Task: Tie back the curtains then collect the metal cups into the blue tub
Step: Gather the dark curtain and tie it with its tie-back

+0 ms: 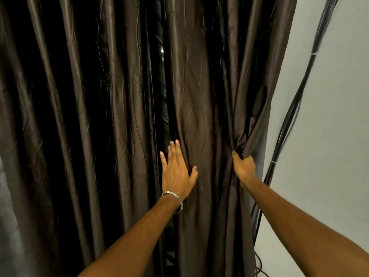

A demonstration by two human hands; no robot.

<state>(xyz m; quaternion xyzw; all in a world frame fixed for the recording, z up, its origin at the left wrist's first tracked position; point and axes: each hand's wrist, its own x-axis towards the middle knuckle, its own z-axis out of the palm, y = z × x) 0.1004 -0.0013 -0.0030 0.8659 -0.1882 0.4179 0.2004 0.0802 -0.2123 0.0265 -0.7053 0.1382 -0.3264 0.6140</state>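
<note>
Looking straight at two dark brown curtains, we see the left curtain (79,116) hanging in long folds across the left of the scene and the right curtain (199,96) falling beside it, with a narrow dark gap (164,96) between them. The right hand (244,166) is clenched on the right curtain's outer edge, fingers curled tight round a bunch of fabric, and creases fan up and away from that fist. The left hand (177,170) lies flat against the same curtain just beside the gap, fingers (173,150) straight and slightly spread, thumb angled out to the right, nothing pinched in it. A silver bangle (175,198) circles the left wrist. Both forearms reach in from the near edge of the scene. To the right of the gathered cloth we have a pale wall (319,136), and a bundle of black cables (295,108) runs down it, close beside the curtain's edge, bound by pale ties in two places. The metal cups and the blue tub do not show in this view.
</note>
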